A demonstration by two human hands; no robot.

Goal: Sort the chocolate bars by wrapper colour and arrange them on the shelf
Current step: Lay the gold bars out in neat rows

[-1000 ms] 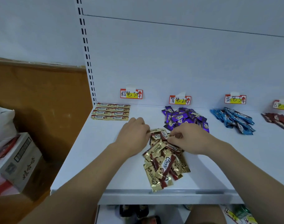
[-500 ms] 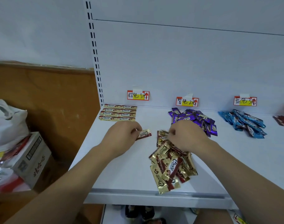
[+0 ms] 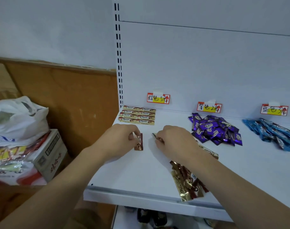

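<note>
White shelf (image 3: 141,176) is seen under both hands. One gold-brown bar (image 3: 139,142) is pinched by the left hand (image 3: 120,141), now carried clear of the loose gold pile (image 3: 188,180) toward the tidy gold rows (image 3: 137,115) at the back left. A second bar (image 3: 157,138) is pinched by the right hand (image 3: 174,141), likewise lifted away. Judged so, two more bars are headed for the row, while much of the pile, purple heap (image 3: 215,129) and blue heap (image 3: 271,133) remain unarranged.

I'm on one head-worn view, close above the shelf (image 3: 124,176), facing forward and down toward its back edge, left corner included.
</note>
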